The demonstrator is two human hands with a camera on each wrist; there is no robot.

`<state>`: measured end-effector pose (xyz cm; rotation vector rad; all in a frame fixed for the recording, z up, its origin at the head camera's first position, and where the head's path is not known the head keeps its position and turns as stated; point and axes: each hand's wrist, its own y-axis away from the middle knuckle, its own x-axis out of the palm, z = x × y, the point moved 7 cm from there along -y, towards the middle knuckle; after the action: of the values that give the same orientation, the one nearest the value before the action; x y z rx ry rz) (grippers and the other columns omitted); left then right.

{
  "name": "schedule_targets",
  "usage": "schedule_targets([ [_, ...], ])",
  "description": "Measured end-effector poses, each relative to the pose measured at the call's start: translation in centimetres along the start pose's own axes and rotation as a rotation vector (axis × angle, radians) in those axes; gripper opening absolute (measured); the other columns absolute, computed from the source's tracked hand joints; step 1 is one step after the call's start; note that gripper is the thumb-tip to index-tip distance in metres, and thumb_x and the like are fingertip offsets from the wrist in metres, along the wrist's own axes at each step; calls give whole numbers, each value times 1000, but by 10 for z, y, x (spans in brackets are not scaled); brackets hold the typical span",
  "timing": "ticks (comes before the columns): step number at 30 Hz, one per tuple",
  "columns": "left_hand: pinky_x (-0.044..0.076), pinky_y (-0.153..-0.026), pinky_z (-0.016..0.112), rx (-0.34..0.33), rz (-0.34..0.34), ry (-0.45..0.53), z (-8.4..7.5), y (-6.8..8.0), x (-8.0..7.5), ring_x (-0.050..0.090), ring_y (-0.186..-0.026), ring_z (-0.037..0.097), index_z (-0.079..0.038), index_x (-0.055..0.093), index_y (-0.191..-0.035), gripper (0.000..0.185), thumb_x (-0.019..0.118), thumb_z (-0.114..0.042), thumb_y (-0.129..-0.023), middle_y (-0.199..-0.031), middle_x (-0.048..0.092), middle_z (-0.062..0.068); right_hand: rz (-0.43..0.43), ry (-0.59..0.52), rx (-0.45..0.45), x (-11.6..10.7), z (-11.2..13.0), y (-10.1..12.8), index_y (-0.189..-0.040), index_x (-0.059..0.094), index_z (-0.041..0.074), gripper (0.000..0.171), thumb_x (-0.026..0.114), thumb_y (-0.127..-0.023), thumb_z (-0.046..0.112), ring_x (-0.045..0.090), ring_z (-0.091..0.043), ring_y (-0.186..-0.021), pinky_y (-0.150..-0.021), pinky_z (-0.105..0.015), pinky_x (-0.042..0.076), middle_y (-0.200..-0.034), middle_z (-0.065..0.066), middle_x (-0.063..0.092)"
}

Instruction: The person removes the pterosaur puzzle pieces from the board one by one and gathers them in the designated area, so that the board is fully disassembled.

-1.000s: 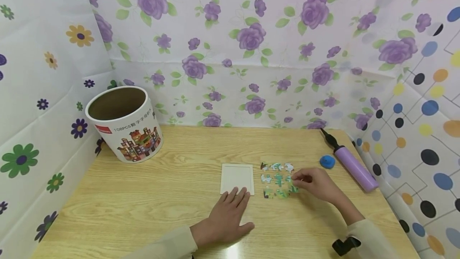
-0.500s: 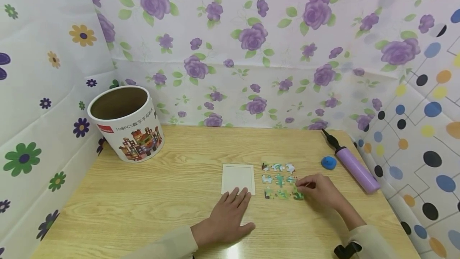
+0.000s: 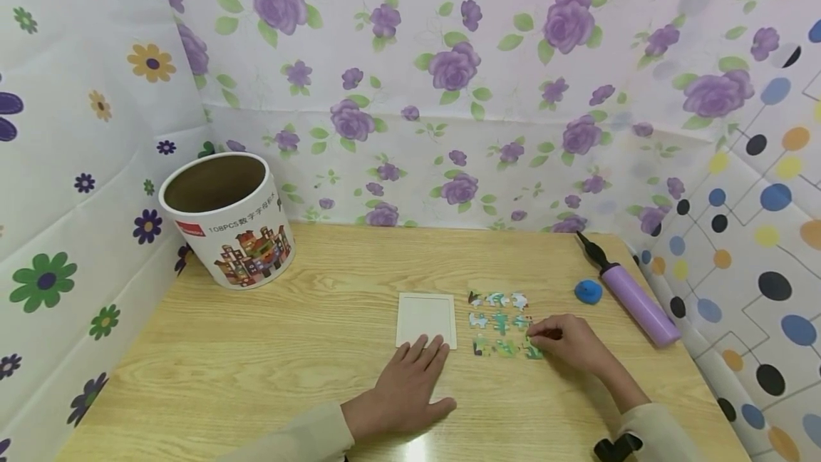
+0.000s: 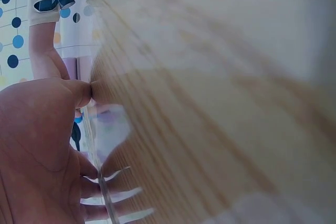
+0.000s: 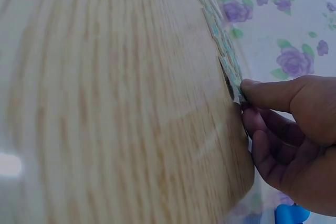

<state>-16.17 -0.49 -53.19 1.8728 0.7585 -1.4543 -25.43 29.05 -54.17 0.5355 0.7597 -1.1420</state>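
Several small green and white puzzle pieces lie in a loose grid on the wooden table. My right hand sits at the grid's right side, fingers curled, pinching the near-right puzzle piece against the table. In the right wrist view the thumb and fingers close on that piece's edge. A white puzzle tray lies left of the pieces. My left hand rests flat and open on the table, its fingertips at the tray's near edge; its palm fills the left wrist view.
A round cardboard tub with a printed picture stands open at the back left. A purple hand pump and a small blue object lie at the right edge. Flowered and dotted sheets wall the table on three sides.
My right hand has slid from the middle-right piece toward me to the near-right piece, which has shifted a little to the right. The left hand has stayed put.
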Motion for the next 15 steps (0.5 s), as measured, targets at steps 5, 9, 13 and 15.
schedule_targets([
  [5, 27, -120, 53, -1, -8, 5, 2, -1, 2, 20, -156, 33, -7, 24, -163, 83, 37, -64, -104, -169, 22, 11, 13, 10, -2, 1, 1, -2, -103, 80, 22, 10, 76, -93, 21, 64, -5, -82, -72, -26, 53, -95, 10, 73],
  [9, 27, -120, 53, 4, -9, 3, 2, -2, 3, 20, -156, 33, -7, 24, -163, 84, 37, -65, -104, -169, 21, 11, 13, 9, 15, -1, 5, -3, -106, 79, 19, 13, 76, -94, 21, 62, -7, -81, -72, -26, 53, -92, 9, 71],
  [13, 27, -120, 54, 18, -23, -1, 0, -1, 0, 21, -155, 35, -6, 25, -163, 83, 37, -63, -104, -169, 23, 13, -6, 3, -27, -5, 18, -6, -111, 78, 16, 18, 73, -96, 24, 65, -8, -85, -75, -28, 55, -97, 8, 72],
  [15, 25, -120, 55, 30, -50, -5, 0, 0, -3, 21, -155, 35, -7, 26, -162, 82, 37, -63, -104, -169, 22, 14, -17, -1, -56, -8, 27, -7, -115, 77, 14, 21, 72, -97, 24, 67, -9, -88, -77, -29, 56, -101, 6, 74],
])
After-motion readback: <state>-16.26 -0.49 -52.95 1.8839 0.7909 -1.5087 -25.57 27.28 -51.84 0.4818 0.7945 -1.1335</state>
